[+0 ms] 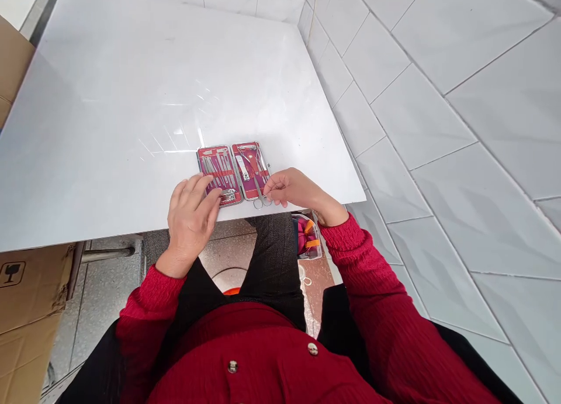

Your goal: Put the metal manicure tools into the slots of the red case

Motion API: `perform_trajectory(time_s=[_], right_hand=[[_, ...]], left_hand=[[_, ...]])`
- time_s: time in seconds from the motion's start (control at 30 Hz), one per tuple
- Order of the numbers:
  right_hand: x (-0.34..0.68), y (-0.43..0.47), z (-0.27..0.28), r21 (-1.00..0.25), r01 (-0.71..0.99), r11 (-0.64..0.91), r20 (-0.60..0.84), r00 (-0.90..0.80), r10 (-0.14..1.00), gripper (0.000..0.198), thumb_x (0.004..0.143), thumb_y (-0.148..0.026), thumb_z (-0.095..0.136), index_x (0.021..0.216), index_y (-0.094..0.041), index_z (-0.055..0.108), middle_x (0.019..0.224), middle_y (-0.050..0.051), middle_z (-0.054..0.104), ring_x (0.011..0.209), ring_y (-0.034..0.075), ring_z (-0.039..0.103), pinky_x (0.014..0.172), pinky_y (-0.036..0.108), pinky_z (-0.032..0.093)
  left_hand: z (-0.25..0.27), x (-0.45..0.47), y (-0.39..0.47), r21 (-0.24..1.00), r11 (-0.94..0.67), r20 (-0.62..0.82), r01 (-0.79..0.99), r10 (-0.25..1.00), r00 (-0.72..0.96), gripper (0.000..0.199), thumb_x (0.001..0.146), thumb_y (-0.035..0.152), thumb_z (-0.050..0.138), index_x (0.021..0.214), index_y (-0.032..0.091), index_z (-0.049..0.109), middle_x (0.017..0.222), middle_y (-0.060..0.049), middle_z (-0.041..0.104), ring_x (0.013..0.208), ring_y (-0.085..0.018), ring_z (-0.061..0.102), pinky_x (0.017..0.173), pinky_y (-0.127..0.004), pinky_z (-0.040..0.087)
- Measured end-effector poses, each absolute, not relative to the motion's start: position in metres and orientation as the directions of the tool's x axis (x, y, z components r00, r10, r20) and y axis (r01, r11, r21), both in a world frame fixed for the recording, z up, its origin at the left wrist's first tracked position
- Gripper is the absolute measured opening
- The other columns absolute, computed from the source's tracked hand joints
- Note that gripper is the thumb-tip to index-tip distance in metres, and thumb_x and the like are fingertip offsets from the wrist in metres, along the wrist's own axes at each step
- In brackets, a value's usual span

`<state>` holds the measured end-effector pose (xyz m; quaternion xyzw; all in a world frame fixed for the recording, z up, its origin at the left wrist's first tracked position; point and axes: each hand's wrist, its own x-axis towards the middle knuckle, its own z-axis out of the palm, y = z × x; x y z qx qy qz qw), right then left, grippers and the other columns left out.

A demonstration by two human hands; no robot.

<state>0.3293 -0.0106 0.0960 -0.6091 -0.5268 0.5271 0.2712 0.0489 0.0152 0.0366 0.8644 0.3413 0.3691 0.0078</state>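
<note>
An open manicure set case [236, 198] with a red lining lies near the front edge of the white table. My left hand [191, 217] rests over the lower left of its left half, fingers spread and partly covering the tools. Close to my left thumb are nail clippers [228, 195]. Several slim metal tools [214, 164] sit under a red strap in that half. My right hand [293, 187] pinches the small scissors [258, 203] by a finger loop, at the lower edge of the right half. The fingertips partly hide that loop.
The white table [131, 71] meets a tiled wall [416, 111] on the right. Cardboard boxes [30, 310] stand at the lower left. Below the table are my legs and a clear bag [309, 237] with pink and orange contents.
</note>
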Motion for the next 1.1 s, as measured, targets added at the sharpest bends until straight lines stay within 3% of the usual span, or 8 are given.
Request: perform_trajectory(time_s=[0.33,0.53,0.8,1.1], right_hand=[[0.319,-0.005,0.105,-0.845,0.416,-0.336,-0.403,-0.082,0.912,0.019,0.071,0.001,0.063,0.071,-0.016,0.072,0.055,-0.002,0.066,0.046,0.01,0.056,0.043,0.022,0.044],[0.317,-0.007,0.103,-0.864,0.384,-0.327,-0.375,-0.056,0.925,0.02,0.071,0.004,0.063,0.07,-0.015,0.071,0.054,-0.002,0.065,0.047,0.01,0.057,0.042,0.02,0.044],[0.319,-0.011,0.104,-0.887,0.337,-0.317,-0.364,-0.087,0.927,0.019,0.071,0.003,0.063,0.07,-0.015,0.07,0.057,-0.003,0.066,0.049,0.008,0.056,0.045,0.018,0.044],[0.32,-0.016,0.092,-0.86,0.474,-0.189,-0.241,-0.052,0.969,0.017,0.077,-0.001,0.063,0.078,-0.016,0.072,0.063,-0.003,0.066,0.06,0.01,0.061,0.059,0.022,0.045]], left_hand=[[0.035,0.099,-0.009,0.154,-0.883,0.554,0.444,0.449,0.701,0.02,0.107,0.025,0.058,0.122,0.021,0.07,0.142,-0.012,0.069,0.145,-0.033,0.056,0.124,-0.062,0.041],[0.033,0.106,-0.009,0.11,-0.877,0.583,0.467,0.438,0.685,0.015,0.107,0.022,0.057,0.114,0.023,0.071,0.133,-0.008,0.073,0.142,-0.029,0.06,0.126,-0.06,0.041],[0.034,0.106,-0.009,0.136,-0.898,0.584,0.419,0.414,0.698,0.015,0.106,0.016,0.057,0.11,0.02,0.07,0.136,-0.009,0.072,0.145,-0.028,0.057,0.128,-0.059,0.039],[0.037,0.102,-0.003,0.031,-0.899,0.615,0.438,0.363,0.7,0.014,0.105,0.016,0.058,0.112,0.021,0.07,0.128,-0.007,0.075,0.138,-0.027,0.062,0.125,-0.059,0.041]])
